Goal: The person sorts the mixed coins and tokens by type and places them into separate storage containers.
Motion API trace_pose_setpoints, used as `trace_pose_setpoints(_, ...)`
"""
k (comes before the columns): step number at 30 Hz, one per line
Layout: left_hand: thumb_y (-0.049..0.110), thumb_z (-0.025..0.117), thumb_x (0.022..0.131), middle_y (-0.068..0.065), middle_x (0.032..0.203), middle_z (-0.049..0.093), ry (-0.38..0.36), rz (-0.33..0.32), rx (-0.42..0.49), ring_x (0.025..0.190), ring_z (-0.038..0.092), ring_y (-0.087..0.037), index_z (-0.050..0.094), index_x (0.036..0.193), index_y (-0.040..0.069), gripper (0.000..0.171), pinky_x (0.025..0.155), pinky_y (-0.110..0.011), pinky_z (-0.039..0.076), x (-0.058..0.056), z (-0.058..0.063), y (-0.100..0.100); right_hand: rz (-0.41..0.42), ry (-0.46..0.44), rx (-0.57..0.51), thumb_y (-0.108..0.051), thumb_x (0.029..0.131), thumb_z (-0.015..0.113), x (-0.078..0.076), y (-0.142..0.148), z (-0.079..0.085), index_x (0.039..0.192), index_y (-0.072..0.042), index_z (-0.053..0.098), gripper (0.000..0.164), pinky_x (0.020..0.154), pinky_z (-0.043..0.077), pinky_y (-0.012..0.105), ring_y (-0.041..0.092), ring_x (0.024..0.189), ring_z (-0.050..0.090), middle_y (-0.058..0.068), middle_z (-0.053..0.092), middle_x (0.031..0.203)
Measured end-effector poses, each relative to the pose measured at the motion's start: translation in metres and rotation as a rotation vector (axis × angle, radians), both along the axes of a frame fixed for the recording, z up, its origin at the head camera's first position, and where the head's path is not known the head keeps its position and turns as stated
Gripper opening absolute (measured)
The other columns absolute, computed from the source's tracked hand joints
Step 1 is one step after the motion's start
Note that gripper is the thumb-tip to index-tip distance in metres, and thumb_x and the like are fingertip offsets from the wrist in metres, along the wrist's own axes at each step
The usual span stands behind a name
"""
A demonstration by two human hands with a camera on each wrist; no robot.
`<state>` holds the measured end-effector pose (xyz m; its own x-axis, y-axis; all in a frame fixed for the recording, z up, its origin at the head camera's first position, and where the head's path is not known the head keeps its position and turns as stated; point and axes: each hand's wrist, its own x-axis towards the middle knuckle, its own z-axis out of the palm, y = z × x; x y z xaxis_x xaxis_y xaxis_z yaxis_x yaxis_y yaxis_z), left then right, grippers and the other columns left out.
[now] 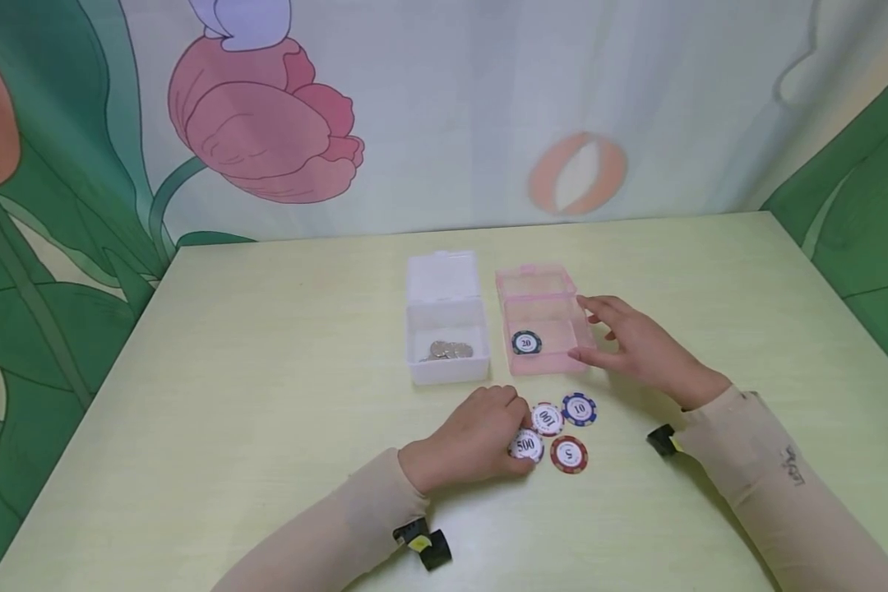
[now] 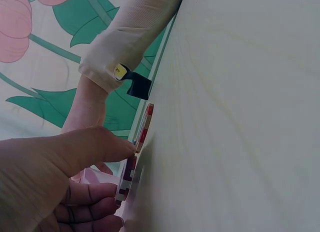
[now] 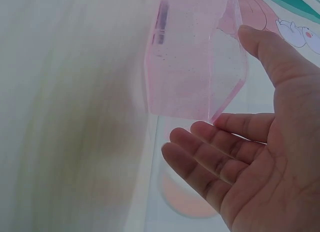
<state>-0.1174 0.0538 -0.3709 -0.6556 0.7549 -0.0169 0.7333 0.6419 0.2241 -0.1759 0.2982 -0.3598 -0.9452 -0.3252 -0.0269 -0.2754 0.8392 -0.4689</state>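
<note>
In the head view, my left hand (image 1: 481, 436) pinches the white 500 poker chip (image 1: 527, 446) between thumb and fingers, low over the table. Its edge (image 2: 126, 179) shows in the left wrist view, right at the thumb tip. Beside it lie a 100 chip (image 1: 547, 418), a blue 10 chip (image 1: 580, 409) and a red 5 chip (image 1: 569, 454). My right hand (image 1: 640, 349) rests its thumb and index fingertips at the right side of the lidded pink box (image 1: 551, 362), other fingers extended. One dark 20 chip (image 1: 527, 342) lies inside that box.
Left of the pink box stands an open clear white box (image 1: 450, 374) with several silver coins (image 1: 450, 350) in it. Both boxes' lids lean back. A printed curtain (image 1: 444, 123) hangs behind the pale table (image 1: 266, 370).
</note>
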Motion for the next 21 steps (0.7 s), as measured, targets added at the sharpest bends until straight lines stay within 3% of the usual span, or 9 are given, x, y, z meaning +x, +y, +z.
trace_pose_setpoints(10, 0.045, 0.067, 0.072, 0.008, 0.081, 0.048, -0.011, 0.02, 0.012, 0.075, 0.042, -0.007, 0.056, 0.091, 0.015, 0.037, 0.07, -0.019, 0.035, 0.0007, 0.0028, 0.0006, 0.001, 0.015, -0.005, -0.054, 0.079, 0.059, -0.0009, 0.0011, -0.0016, 0.14, -0.007, 0.028, 0.083, 0.084, 0.048, 0.044, 0.029, 0.11, 0.051, 0.013, 0.037, 0.137)
trace_pose_setpoints(21, 0.044, 0.067, 0.073, 0.007, 0.082, 0.047, 0.049, 0.013, 0.056, 0.075, 0.042, -0.008, 0.055, 0.092, 0.013, 0.038, 0.07, -0.02, 0.035, -0.0031, 0.0073, -0.0001, 0.002, 0.007, 0.013, -0.053, 0.079, 0.059, -0.0006, 0.0, -0.0001, 0.141, -0.008, 0.027, 0.082, 0.085, 0.048, 0.045, 0.029, 0.111, 0.051, 0.013, 0.038, 0.137)
